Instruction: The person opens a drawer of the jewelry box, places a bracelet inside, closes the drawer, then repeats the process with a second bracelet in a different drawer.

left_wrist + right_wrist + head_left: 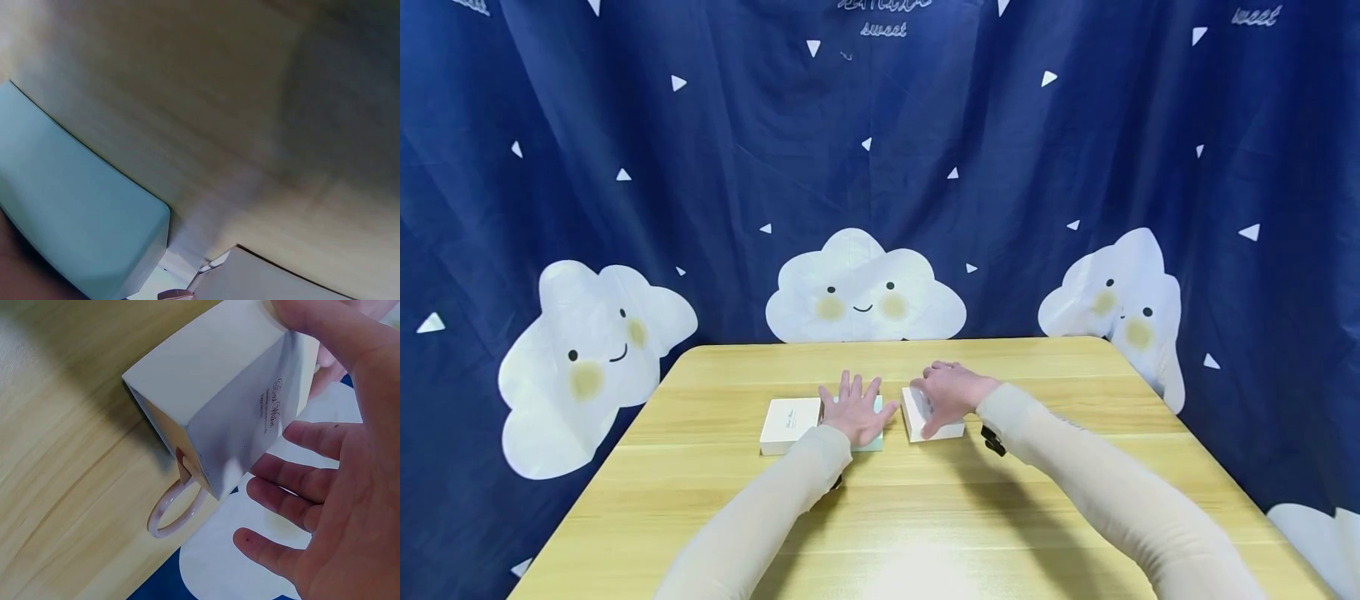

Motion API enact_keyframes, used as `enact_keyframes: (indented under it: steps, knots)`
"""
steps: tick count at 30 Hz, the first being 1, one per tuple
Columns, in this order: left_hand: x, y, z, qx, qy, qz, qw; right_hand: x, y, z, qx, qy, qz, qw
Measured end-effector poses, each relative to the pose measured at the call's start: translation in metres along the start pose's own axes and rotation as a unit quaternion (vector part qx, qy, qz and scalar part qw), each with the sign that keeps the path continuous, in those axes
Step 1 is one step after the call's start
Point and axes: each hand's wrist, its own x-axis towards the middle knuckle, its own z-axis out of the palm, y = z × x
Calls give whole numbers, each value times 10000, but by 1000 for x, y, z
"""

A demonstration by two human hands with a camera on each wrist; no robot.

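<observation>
In the head view my left hand (853, 414) lies over a pale teal box (874, 440), palm down with its fingers spread. The teal box (81, 194) fills the left side of the left wrist view. On the right, my right hand (951, 392) reaches across a small white box (917, 417), thumb at the near side and fingers toward the back. Closer up, its thumb and index finger span the printed face of that white box (250, 406), while the other fingers stick out beside it. A pale pink ring (164, 515) shows by the box's end.
A second white box (790, 423) with small print lies left of the teal one. The wooden table (925, 517) ends at a dark blue curtain (880, 192) with clouds. Black straps sit under both wrists.
</observation>
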Motion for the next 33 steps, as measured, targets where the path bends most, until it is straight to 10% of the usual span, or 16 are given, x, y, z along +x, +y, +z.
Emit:
enact_keyframes:
  steps: [33]
  knots:
    - [5, -2, 6, 0, 7, 33, 10000, 6, -21, 2, -237, -189, 420, 9987]
